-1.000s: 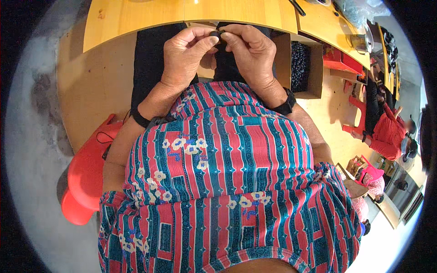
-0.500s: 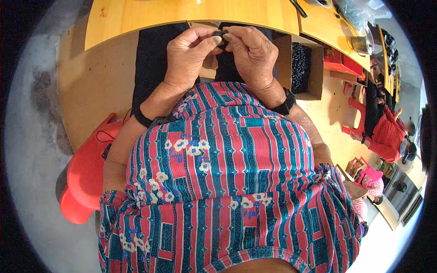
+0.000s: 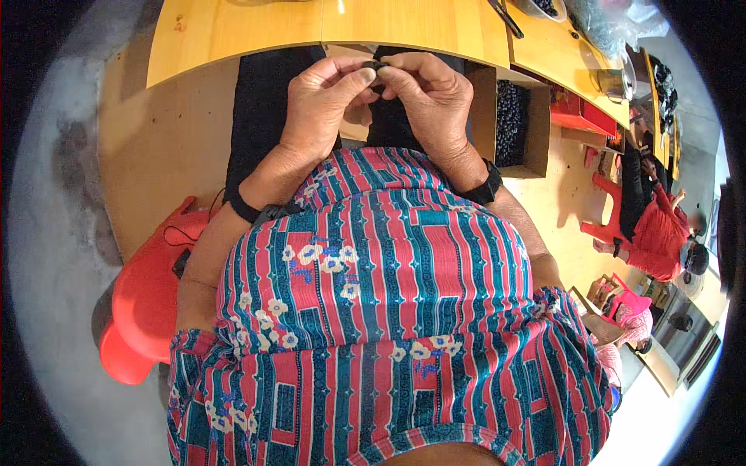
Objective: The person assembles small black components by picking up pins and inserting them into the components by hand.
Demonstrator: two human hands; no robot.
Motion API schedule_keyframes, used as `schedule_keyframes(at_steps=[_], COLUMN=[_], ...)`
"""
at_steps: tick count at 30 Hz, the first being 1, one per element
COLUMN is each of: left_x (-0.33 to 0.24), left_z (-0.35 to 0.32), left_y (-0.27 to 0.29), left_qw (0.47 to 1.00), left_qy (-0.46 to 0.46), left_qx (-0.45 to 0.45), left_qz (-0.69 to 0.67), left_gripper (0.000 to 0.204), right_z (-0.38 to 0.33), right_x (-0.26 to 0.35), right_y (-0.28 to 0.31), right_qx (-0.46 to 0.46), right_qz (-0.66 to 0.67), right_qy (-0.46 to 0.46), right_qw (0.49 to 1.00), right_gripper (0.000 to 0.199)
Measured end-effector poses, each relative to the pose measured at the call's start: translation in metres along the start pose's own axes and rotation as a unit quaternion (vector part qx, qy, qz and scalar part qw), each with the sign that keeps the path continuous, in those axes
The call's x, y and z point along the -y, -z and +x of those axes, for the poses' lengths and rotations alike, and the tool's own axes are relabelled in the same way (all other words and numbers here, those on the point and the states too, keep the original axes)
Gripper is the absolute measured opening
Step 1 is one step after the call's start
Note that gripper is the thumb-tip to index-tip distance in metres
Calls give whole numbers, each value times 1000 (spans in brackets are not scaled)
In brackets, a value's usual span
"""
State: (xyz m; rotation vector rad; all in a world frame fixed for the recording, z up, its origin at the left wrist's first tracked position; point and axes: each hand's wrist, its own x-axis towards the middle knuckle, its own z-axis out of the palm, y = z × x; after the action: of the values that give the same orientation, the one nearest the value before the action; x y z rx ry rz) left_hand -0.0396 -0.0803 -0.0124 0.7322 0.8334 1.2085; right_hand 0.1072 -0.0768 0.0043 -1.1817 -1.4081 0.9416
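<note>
A small black piece, too small and covered to name, is pinched between my two hands just off the near edge of the yellow table. My left hand grips it from one side with thumb and index finger. From the other side my right hand pinches it the same way, its thumb close to the left thumb. Most of the piece is hidden behind the fingertips. Both hands are above my dark-trousered lap.
The yellow wooden table runs across the top. Right of my knees stands a cardboard box of small black parts. A black slim tool and a bowl lie on the tabletop. A red stool is at left; co-workers sit far right.
My hands have come slightly nearer to me. The fingers have shifted around the black piece, which now shows as a thinner strip between the fingertips.
</note>
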Motion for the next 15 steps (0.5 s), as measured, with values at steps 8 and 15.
schedule_keyframes(at_steps=[8,15], left_x=[1,-5], left_z=[-2,0], left_y=[3,4], left_qw=[1000,990], left_qy=[16,-79], left_qx=[15,23], left_qz=[20,118], left_gripper=[17,14], right_z=[-2,-1], right_x=[5,8], right_y=[4,7], right_qx=[33,56], right_qz=[112,93], right_qy=[-33,-41], right_qw=[993,993], right_gripper=[5,5])
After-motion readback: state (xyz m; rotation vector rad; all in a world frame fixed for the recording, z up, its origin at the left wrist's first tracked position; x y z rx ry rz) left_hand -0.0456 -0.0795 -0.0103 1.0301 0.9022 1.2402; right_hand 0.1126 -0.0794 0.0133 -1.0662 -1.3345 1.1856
